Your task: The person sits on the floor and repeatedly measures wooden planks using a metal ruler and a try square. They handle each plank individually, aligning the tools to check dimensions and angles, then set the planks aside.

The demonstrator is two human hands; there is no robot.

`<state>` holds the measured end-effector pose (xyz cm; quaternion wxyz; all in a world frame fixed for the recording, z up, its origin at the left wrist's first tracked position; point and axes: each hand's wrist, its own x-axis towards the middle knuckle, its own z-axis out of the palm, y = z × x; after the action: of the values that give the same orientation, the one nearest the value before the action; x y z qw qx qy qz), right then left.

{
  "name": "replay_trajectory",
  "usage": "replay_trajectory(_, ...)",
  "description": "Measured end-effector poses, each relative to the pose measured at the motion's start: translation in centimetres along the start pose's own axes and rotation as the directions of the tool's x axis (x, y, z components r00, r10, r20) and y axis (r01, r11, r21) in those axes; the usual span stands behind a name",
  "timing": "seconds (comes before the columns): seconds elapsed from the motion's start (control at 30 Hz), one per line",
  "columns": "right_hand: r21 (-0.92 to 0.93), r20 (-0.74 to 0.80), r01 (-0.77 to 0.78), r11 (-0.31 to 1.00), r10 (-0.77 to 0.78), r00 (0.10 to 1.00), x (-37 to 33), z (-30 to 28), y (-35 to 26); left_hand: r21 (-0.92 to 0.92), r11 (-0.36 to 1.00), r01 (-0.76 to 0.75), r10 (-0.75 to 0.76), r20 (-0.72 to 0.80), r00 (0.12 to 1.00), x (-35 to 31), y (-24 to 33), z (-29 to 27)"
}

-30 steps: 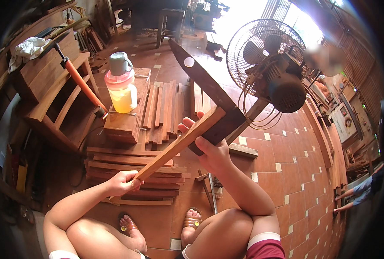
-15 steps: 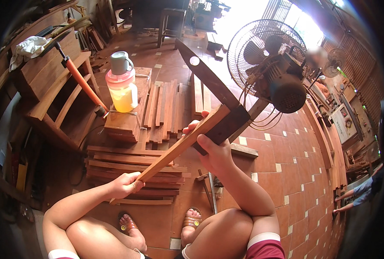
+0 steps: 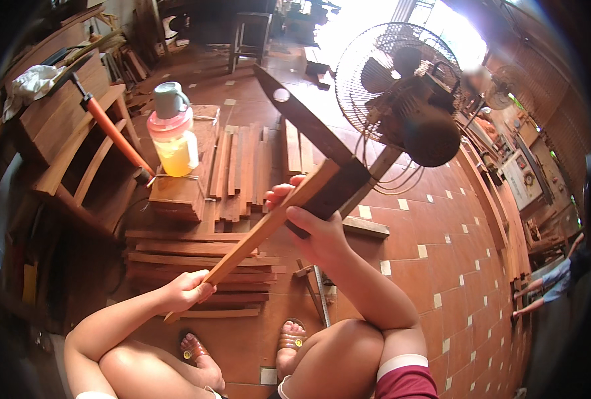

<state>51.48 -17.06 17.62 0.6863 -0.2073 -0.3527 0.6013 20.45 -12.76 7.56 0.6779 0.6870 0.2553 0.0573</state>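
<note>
A long wooden strip (image 3: pixel 242 251) runs slantwise in front of me, its upper end farther away. My left hand (image 3: pixel 190 290) is closed round its lower part, and a short end sticks out below the fist. Near the upper end my right hand (image 3: pixel 312 223) grips a dark wooden try square (image 3: pixel 338 189), pressing its thick stock along the strip. The square's blade, with a round hole near the tip, points up and left past the strip's end. Some right-hand fingers wrap behind the strip and are partly hidden.
Stacked wooden strips (image 3: pixel 202 261) lie before my feet. Behind them, a jug of yellow drink (image 3: pixel 175 149) with a grey cup on top stands on a wooden block (image 3: pixel 175 207). A large fan (image 3: pixel 402 86) is at upper right. Another person's arms (image 3: pixel 548 286) show at far right.
The view has shifted slightly, so the surroundings sit a little farther left. Both hands keep their hold on the strip and try square, which stay together.
</note>
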Motion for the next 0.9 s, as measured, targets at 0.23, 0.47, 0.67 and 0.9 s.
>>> replay_trajectory(0.23,0.013,0.024,0.002,1.000,-0.003,1.000,0.2,-0.4,0.3,0.031,1.000,-0.004,0.004,0.007,1.000,0.1,0.2,0.1)
replay_trajectory(0.47,0.027,0.018,0.002,1.000,-0.003,1.000,0.2,-0.1,0.4,-0.007,1.000,-0.021,0.021,0.041,0.999,0.1,-0.6,-0.2)
replay_trajectory(0.67,0.008,0.009,0.005,1.000,-0.005,1.000,0.2,0.1,0.5,-0.027,0.999,-0.020,0.021,0.056,0.998,0.2,-1.2,-0.4)
replay_trajectory(0.9,-0.012,0.017,0.018,1.000,-0.017,1.000,0.2,0.2,0.5,-0.037,0.999,-0.033,0.036,0.071,0.997,0.3,-1.3,-0.4)
